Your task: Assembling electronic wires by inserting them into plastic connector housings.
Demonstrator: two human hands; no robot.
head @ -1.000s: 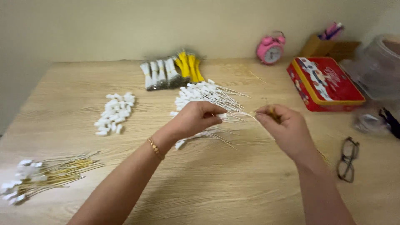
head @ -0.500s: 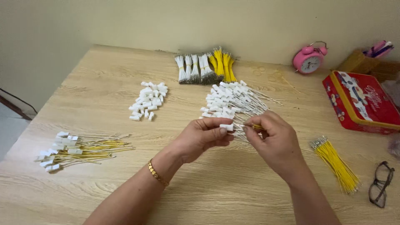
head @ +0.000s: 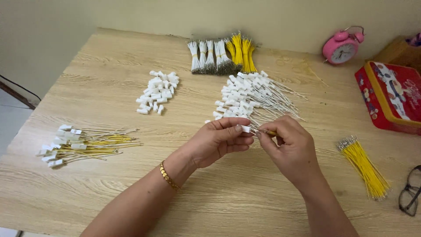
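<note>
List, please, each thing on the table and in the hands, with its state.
left hand: pinching a small white connector
right hand: pinching a yellow wire at the connector
pile of white connectors: loose
white wires with connectors: heaped
yellow wires with connectors: lying in a pile
yellow wire bunch: lying loose
tied bundles: bound
red tin: closed
alarm clock: upright
glasses: lying at the edge
</note>
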